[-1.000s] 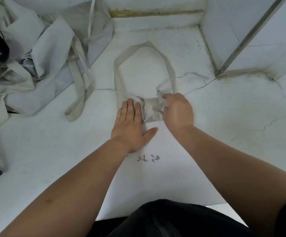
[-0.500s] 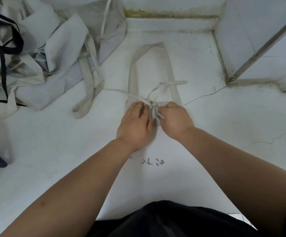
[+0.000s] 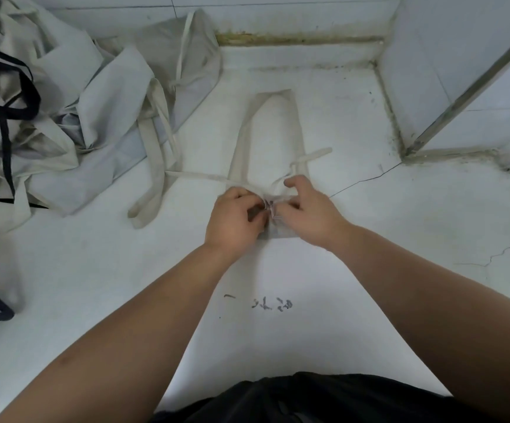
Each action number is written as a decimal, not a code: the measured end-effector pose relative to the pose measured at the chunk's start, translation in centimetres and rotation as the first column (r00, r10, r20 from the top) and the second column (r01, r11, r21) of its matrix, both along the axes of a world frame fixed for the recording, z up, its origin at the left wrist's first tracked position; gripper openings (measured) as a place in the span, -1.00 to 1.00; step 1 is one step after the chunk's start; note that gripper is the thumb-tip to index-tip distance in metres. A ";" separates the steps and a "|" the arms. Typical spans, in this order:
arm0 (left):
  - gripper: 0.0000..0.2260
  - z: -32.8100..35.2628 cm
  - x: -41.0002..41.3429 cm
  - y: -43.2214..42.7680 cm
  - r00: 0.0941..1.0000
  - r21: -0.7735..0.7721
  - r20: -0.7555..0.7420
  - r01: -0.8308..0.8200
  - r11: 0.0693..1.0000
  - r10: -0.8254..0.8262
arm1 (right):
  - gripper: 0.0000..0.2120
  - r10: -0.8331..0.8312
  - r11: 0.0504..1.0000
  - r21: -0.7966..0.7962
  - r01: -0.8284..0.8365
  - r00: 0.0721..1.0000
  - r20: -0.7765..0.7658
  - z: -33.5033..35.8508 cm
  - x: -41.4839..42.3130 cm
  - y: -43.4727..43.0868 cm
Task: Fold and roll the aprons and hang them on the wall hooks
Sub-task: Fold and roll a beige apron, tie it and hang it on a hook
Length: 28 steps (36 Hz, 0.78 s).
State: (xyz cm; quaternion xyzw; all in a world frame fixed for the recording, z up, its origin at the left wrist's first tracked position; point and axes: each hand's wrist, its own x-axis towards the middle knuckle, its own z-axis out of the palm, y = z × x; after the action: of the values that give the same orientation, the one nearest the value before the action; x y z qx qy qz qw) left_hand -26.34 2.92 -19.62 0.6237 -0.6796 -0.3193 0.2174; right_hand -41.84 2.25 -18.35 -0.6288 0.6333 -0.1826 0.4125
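Step in hand, as I judge it: tying the roll shut with its own ties, before it goes to a hook.

- Rolled apron [image 3: 278, 230] lies on the white surface [image 3: 400, 239], mostly under the fingers; only its near edge and a bunched middle show between the two hands.
- Left hand [image 3: 235, 221]: fingers curled in, tips pinching at the bunched middle of the roll. Which strand they hold I cannot tell.
- Right hand [image 3: 308, 209]: thumb and forefinger curled, pinching cloth at the same spot from the other side; the remaining fingers are hidden.
- Long tie [image 3: 198, 177] runs out past the left knuckles. Short tie [image 3: 311, 155] rises just beyond the right forefinger.
- Neck loop [image 3: 273, 97] lies flat, well beyond the fingertips, open and untangled.
- Pile of aprons [image 3: 95, 117] sits far out to the left-hand side, apart from the work.

To do it well, by my reading: keep one pinch bearing down on the roll so it cannot spring open while the other draws its strand through. Pull both ties evenly outward from the fingers, low to the surface. Keep the neck loop out of the knot; it is likely what hangs on the hook. Risk: the short tie slipping free.
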 end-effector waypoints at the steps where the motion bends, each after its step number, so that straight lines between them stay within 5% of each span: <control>1: -0.89 0.0 -0.1 0.0 1.000 0.000 -0.019 -0.017 1.000 0.017 | -0.68 -0.005 1.000 0.025 0.005 1.000 -0.007 0.2 0.0 -0.4; 7: -0.83 0.6 0.1 -0.1 0.975 0.079 -0.220 -0.020 0.997 0.037 | -0.82 0.309 0.950 0.074 -0.303 0.882 -0.357 1.0 1.2 -1.2; 13: -0.86 1.2 0.3 0.0 0.881 0.246 -0.436 -0.082 0.966 0.186 | -0.58 0.142 0.990 0.001 -0.142 0.985 -0.097 0.4 0.8 -1.5; 20: -0.88 1.7 -0.3 -1.1 0.811 0.381 -0.476 -0.158 0.911 0.340 | -0.66 0.062 0.998 0.023 -0.066 0.986 0.153 1.0 0.7 -1.1; 28: -0.77 2.9 0.3 -1.1 0.852 0.454 -0.448 -0.044 0.890 0.271 | -0.65 0.304 0.943 0.155 -0.296 0.952 -0.032 1.3 1.0 -1.3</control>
State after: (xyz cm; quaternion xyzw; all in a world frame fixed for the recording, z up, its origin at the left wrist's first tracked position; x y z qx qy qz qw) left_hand -26.06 1.82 -16.74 0.6067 -0.4582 -0.5911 0.2695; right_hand -40.89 0.93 -17.09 -0.6902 0.5533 -0.0525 0.4633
